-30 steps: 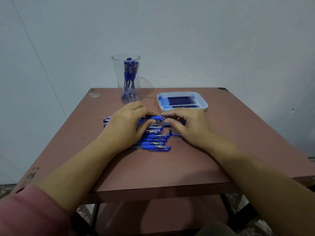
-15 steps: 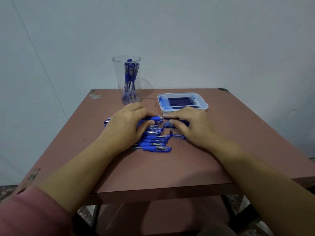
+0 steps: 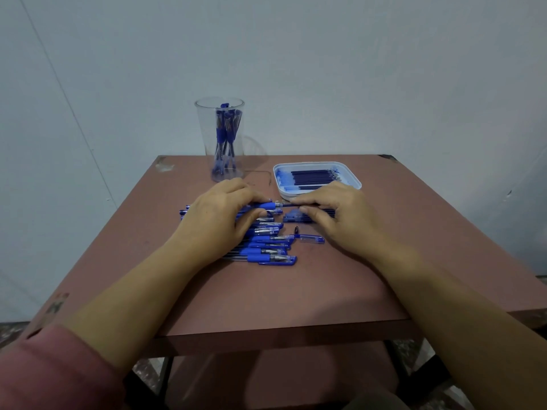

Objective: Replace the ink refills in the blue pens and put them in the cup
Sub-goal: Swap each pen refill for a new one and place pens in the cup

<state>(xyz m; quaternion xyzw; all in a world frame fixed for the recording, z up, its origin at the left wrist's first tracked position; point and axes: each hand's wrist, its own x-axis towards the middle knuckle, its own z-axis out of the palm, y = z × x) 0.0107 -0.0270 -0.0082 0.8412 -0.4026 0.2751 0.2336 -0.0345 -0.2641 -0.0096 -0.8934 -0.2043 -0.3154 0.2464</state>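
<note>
Since the earlier frame the right hand (image 3: 334,214) has drawn slightly rightward, exposing a thin refill (image 3: 286,204) between the hands. It pinches that refill. The left hand (image 3: 219,214) grips the blue pen (image 3: 265,205) over the pen pile (image 3: 266,250) on the table (image 3: 281,294). The cup (image 3: 203,137), holding pens, stands behind, with the refill tray (image 3: 353,180) beside it.

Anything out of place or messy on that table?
A loose pen cap and a small dark piece lie right of the pen pile, apart from it. The tray is smeared blue at its left end.
</note>
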